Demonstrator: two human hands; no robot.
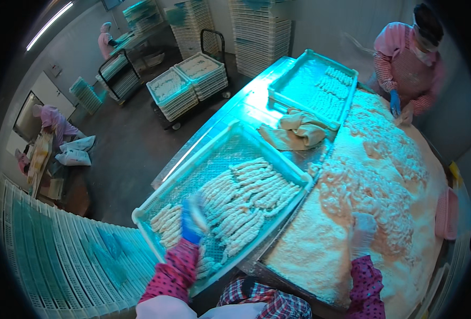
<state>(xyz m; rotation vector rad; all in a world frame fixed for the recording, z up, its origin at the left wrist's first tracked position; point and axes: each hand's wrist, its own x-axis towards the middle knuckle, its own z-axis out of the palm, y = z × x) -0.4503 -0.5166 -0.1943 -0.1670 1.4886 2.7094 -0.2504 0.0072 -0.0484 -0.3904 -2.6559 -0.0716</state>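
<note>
Closely, coated strips (240, 228) lay in rows around a blurred left hand (194, 219)

The left hand, blue-gloved, was over the left part of the near tray (214, 157), too blurred to tell whether it gripped anything; strips lay on both sides of it. Good placing seemed to call for a light pinch, level lowering and no overlap, to spare the coating. The right hand (363, 229), pale-gloved, was over the crumbs (310, 255) on the right; its grip could not be told. Beyond it spread a crumb-dusted heap (373, 199). Farther off, a cloth (299, 130) lay between the near tray and a far tray (294, 80).
</note>
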